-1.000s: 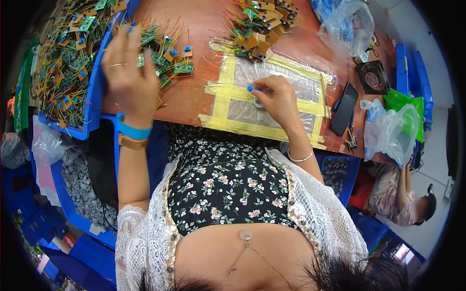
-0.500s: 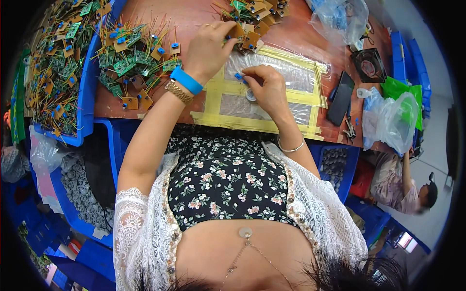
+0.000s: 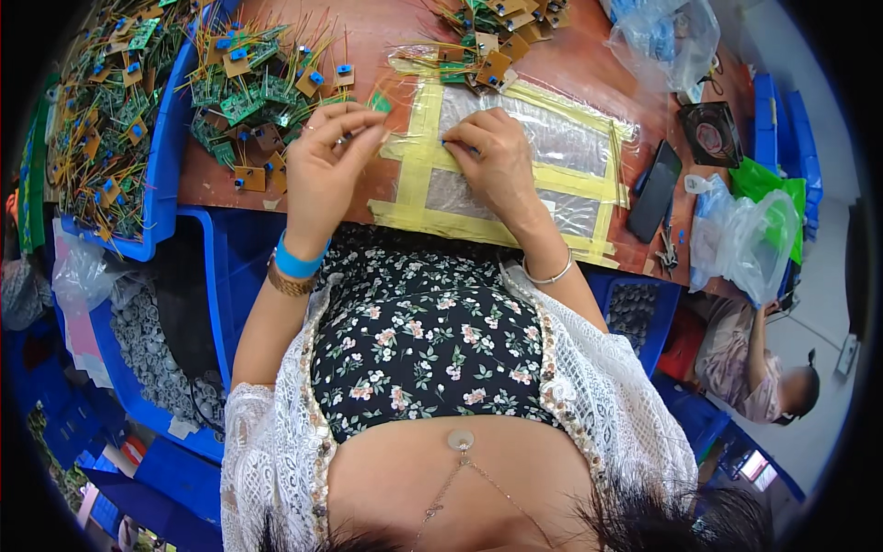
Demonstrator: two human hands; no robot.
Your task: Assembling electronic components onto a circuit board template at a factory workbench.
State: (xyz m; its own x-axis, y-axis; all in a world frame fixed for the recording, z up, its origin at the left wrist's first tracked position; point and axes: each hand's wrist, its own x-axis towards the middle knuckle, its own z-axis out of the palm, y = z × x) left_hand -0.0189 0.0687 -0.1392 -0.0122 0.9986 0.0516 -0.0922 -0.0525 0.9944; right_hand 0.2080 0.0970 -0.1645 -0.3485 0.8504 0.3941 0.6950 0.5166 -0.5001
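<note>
My left hand [image 3: 333, 161] is raised over the table's left part, thumb and fingertips closed on a small green circuit board [image 3: 380, 102] that is smeared by motion. A blurred brownish patch shows beside the board; I cannot tell whether it is attached. Over the taped clear sheet [image 3: 446, 189], my right hand [image 3: 498, 164] pinches a small blue part [image 3: 445, 143] between thumb and forefinger. Just beyond both hands lies a pile of brown and green boards with wires [image 3: 492, 66]. Another heap of wired boards [image 3: 248, 97] sits to the left of my left hand.
A blue bin [image 3: 164, 175] full of wired boards stands at the left. On the right lie a black phone [image 3: 654, 195], keys [image 3: 669, 253], a small black fan [image 3: 708, 132] and plastic bags [image 3: 747, 241]. Beyond the table at right, a person [image 3: 759, 373] is there.
My left hand has come back from the far board pile, toward me and leftward, with a green board in its fingers. The right hand shifted slightly left and still pinches the blue part.
</note>
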